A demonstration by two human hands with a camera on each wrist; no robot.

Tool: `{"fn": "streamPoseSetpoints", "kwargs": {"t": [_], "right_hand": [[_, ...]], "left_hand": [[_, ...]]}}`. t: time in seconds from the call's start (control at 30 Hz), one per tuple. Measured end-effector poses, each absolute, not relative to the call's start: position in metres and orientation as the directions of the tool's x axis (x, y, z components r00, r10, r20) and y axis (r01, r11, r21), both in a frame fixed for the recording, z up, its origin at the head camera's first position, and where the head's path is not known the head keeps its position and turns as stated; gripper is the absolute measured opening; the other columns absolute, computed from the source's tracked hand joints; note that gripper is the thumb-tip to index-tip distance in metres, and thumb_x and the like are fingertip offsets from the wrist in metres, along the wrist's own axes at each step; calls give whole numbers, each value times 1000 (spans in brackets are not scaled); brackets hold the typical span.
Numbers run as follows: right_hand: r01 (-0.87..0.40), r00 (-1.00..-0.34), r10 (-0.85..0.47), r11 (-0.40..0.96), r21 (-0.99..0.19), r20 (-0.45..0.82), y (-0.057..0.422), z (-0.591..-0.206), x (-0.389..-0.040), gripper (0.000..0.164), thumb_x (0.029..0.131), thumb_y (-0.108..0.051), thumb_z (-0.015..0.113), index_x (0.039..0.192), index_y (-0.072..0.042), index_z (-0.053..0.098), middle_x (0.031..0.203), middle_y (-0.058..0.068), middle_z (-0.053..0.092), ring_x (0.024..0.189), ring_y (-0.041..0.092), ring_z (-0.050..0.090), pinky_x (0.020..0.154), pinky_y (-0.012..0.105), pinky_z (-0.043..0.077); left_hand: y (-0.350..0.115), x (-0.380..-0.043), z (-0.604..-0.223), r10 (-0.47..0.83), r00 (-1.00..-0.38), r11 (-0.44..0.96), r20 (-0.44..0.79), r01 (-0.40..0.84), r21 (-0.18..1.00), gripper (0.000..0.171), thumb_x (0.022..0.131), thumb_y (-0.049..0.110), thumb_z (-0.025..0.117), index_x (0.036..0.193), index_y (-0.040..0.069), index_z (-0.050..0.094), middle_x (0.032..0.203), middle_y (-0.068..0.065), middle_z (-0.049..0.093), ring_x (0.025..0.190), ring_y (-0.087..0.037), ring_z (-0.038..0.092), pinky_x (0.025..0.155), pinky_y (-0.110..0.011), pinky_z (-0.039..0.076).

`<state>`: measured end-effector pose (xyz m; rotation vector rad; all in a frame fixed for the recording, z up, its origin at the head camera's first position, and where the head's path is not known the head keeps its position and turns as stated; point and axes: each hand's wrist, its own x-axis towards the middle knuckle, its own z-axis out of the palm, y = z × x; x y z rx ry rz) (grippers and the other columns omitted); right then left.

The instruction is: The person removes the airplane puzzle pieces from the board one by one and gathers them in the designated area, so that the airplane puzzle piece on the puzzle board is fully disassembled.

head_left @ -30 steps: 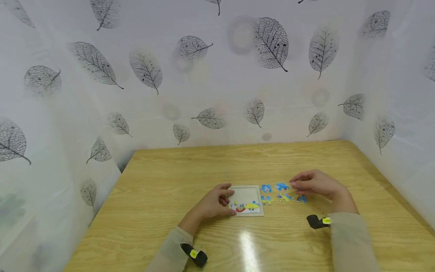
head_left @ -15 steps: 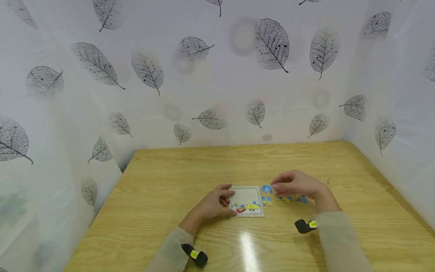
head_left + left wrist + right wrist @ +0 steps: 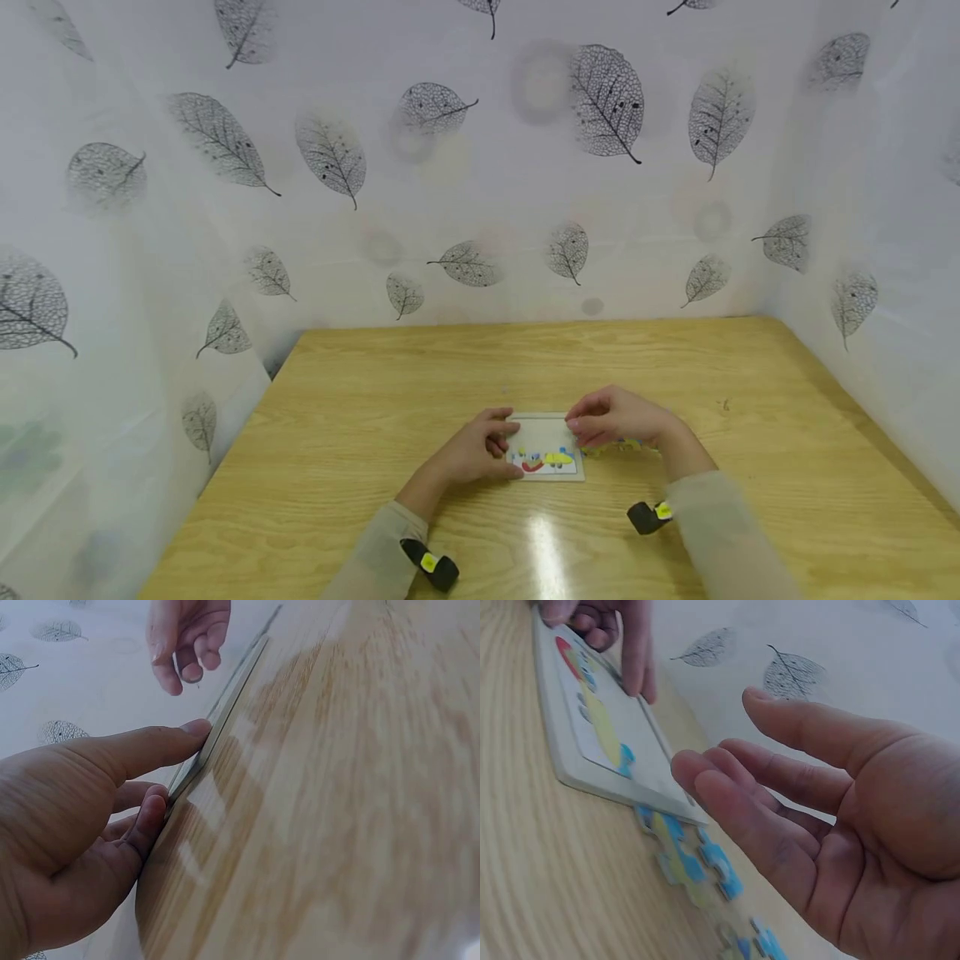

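Note:
A pale puzzle tray (image 3: 538,433) lies on the table, with a joined strip of colourful puzzle pieces (image 3: 557,458) along its near side. My left hand (image 3: 480,447) grips the tray's left side, thumb at the near corner and fingers at the far one. Over the tray's right edge hovers my right hand (image 3: 618,417); in the right wrist view its thumb stands apart from its loosely bent fingers (image 3: 757,817), with nothing between them. Loose blue and yellow puzzle pieces (image 3: 676,851) lie just right of the tray, partly hidden by the right hand in the head view.
The wooden table (image 3: 360,375) runs back to a white curtain (image 3: 495,167) printed with dark leaves, which also encloses both sides. Each sleeve carries a black wrist camera, one on the left (image 3: 431,565) and one on the right (image 3: 647,517).
My right hand has moved left from over the far loose pieces to the tray's right edge, now covering several pieces in the head view. My left hand keeps its place on the tray.

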<state>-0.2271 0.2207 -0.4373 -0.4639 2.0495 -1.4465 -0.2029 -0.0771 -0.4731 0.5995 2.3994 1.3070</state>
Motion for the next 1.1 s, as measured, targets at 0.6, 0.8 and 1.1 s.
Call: {"fn": "streamPoseSetpoints", "kwargs": {"t": [0.6, 0.8, 1.1], "right_hand": [[-1, -717, -645, 378, -926, -263, 169, -444, -213, 37, 98, -21, 65, 122, 7, 64, 106, 15, 72, 90, 24, 72, 80, 38, 60], [-23, -712, -654, 385, -923, -256, 161, -447, -210, 36, 98, -19, 65, 123, 6, 64, 99, 12, 73, 85, 22, 71, 77, 36, 60], [-125, -703, -674, 429, -895, -225, 152, -448, -208, 29, 99, -16, 60, 121, 2, 67, 98, 10, 74, 83, 17, 69, 73, 32, 58]], "left_hand": [[-76, -206, -474, 495, -861, 510, -118, 178, 841, 73, 77, 26, 88, 141, 11, 56, 150, 3, 43, 96, -12, 53, 83, -23, 47], [-77, -205, -473, 501, -857, 505, -122, 175, 845, 72, 78, 25, 88, 141, 10, 56, 153, 3, 40, 97, -12, 53, 84, -23, 47], [-77, -204, -472, 511, -851, 501, -123, 178, 847, 70, 79, 24, 87, 140, 10, 57, 157, 4, 36, 98, -11, 53, 84, -23, 47]]}}
